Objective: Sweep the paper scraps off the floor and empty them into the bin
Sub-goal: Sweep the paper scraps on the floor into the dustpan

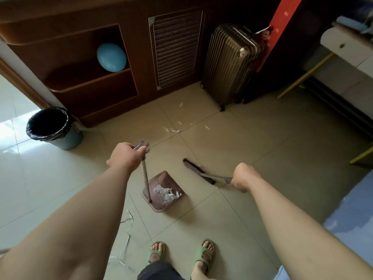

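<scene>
White paper scraps (pixel 172 129) remain on the tiled floor (pixel 262 158) in a loose cluster. They lie ahead of the broom head (pixel 194 168), farther from the person and toward the wooden cabinet (pixel 121 93). A few lone pieces lie beyond the cluster and to its right. Collected scraps (pixel 166 194) sit inside the dustpan (pixel 161 175), which rests on the floor between the two hands, nearer the feet.

The broom head's long axis runs diagonally, far-left to near-right, and the cluster lies off its far side. The right hand (pixel 243 176) is the nearer one to the loose scraps. Its fingers (pixel 237 184) are curled round the broom handle (pixel 219 176), with the arm extended forward and low. The left hand grips (pixel 126 156) the top of the near-upright dustpan handle (pixel 145 174). The bin (pixel 70 139), lined with a black bag, stands well apart at far left.

Judgement: the next stroke calls for placing the broom beyond the cluster and drawing it back toward the dustpan.
</scene>
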Available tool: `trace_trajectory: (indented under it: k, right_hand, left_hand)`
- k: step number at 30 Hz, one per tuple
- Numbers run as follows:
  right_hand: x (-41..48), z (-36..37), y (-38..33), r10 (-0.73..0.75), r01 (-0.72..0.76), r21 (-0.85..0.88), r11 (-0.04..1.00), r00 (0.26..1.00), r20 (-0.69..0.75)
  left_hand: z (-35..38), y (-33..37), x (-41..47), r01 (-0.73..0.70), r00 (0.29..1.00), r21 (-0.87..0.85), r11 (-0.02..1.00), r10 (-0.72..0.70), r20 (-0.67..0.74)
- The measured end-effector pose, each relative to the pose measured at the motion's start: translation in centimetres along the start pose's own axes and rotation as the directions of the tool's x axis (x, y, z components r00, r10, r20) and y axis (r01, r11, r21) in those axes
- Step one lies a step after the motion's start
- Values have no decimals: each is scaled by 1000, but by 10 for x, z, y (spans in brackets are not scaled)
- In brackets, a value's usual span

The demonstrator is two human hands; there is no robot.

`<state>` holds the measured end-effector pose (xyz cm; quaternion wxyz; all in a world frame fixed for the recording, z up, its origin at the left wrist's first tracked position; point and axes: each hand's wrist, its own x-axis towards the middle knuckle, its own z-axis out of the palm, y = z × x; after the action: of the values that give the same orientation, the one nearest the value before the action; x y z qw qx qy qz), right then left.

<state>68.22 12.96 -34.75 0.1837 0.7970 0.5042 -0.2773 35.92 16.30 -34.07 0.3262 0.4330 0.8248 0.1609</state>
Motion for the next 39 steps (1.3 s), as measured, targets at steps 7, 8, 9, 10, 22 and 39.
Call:
trace_trajectory:
  k: [7,8,9,10,22,39]
  right_hand:
    - [-45,-31,-22,3,-8,105,994,999,43]
    - [-51,-35,-21,25,-29,120,992,999,36]
    - [-57,-37,-20,43,-46,134,990,999,27]
    - [-61,-38,-18,62,-64,142,988,998,14]
    - [-55,23,-38,189,-171,174,970,978,-93]
    - [-69,-1,19,356,-320,335,886,933,-51]
  left_hand:
    - [-13,-2,21,-101,988,-6,995,101,114]
    - [-14,-2,23,-117,985,-2,993,116,125]
    - [-17,-3,25,-129,982,0,992,128,141]
    - [-19,-4,27,-142,977,6,990,140,160]
    - [-32,-21,38,-227,962,128,965,201,185]
    - [21,52,18,-284,937,50,958,266,225]
